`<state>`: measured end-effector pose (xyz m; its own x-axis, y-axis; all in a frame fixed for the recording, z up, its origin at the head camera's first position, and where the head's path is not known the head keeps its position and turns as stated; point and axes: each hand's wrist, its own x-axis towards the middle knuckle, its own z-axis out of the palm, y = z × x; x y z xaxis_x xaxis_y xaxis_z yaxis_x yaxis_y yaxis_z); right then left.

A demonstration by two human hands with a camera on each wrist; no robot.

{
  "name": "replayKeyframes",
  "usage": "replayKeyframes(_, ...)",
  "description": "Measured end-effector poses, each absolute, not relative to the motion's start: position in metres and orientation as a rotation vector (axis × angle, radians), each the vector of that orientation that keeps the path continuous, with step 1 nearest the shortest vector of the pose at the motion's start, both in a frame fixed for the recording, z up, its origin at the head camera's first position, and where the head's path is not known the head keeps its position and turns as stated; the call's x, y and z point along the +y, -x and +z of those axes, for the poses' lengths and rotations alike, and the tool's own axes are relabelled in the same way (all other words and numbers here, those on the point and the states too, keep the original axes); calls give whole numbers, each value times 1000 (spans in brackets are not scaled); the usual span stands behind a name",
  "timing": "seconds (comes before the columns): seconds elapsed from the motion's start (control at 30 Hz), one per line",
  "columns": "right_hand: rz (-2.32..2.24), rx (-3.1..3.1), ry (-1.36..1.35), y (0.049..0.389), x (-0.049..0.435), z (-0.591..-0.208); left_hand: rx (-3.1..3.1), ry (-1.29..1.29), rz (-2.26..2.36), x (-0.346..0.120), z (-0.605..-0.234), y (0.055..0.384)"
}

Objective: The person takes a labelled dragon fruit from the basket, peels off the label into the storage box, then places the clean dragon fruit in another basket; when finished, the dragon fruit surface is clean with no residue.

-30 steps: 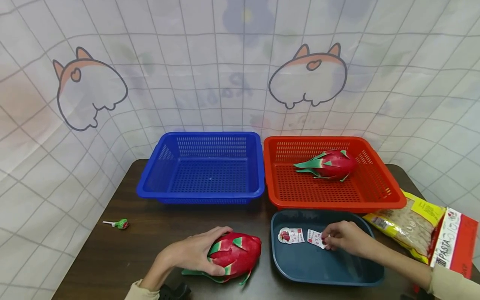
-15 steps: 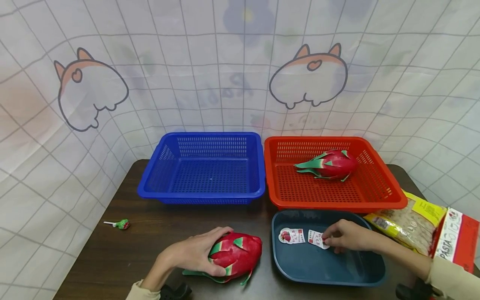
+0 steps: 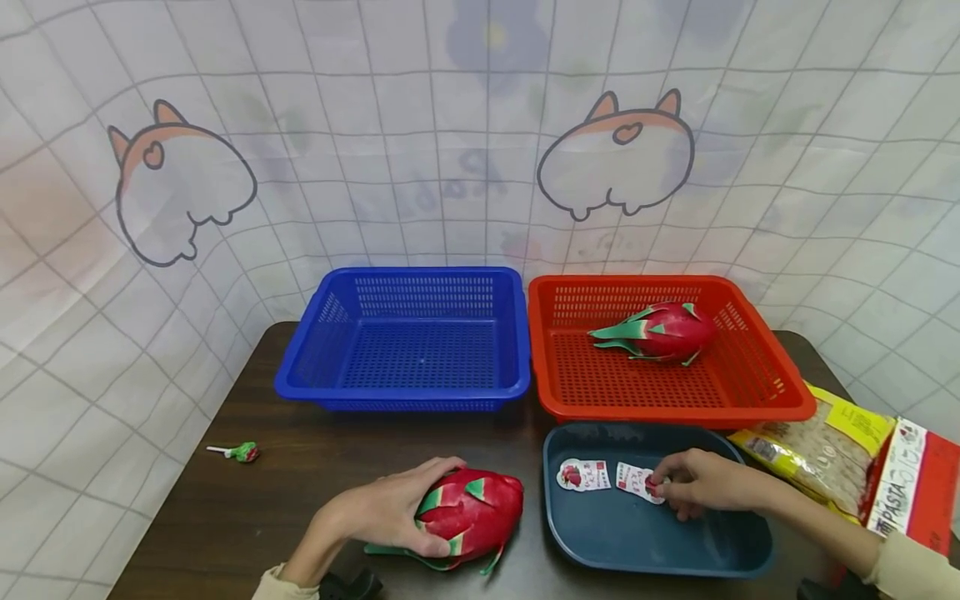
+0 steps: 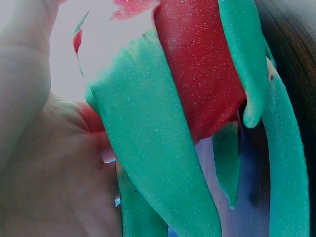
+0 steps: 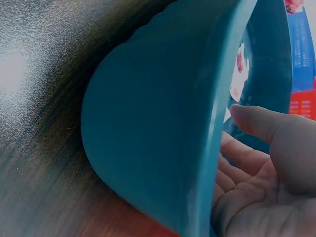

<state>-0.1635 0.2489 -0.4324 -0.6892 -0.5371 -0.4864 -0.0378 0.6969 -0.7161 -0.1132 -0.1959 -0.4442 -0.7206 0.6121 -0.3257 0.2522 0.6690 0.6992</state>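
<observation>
In the head view, my left hand (image 3: 401,504) grips a red dragon fruit (image 3: 483,512) with green leaf tips at the table's front. The left wrist view shows my palm against the fruit's green scales (image 4: 148,118). My right hand (image 3: 701,481) reaches into a dark teal tray (image 3: 637,546), thumb and index finger pinching the rounded end of a small white label (image 3: 632,479) with red print. Beside it in the tray lies a matching label (image 3: 583,475) with a dragon fruit picture. In the right wrist view, the tray wall (image 5: 148,118) hides some fingertips.
Behind stand a blue basket (image 3: 401,392) and a red basket (image 3: 675,412); the red one holds another dragon fruit (image 3: 671,331). A lollipop (image 3: 243,452) lies at left. A yellow bag (image 3: 825,446) and a red-and-white pasta box (image 3: 915,483) lie at right.
My right hand has drawn slightly right and down, so more of the label's rounded end shows. My left hand and the dragon fruit have stayed put.
</observation>
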Motion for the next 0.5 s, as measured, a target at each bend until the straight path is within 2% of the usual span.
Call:
replayKeyframes(0.27,-962,2174,460,166,251,-430,2338,-665,870,-195,-443,113)
replayKeyframes(0.5,-1194,2181,651,159,261,-405,2337,-668,864,-196,-444,113)
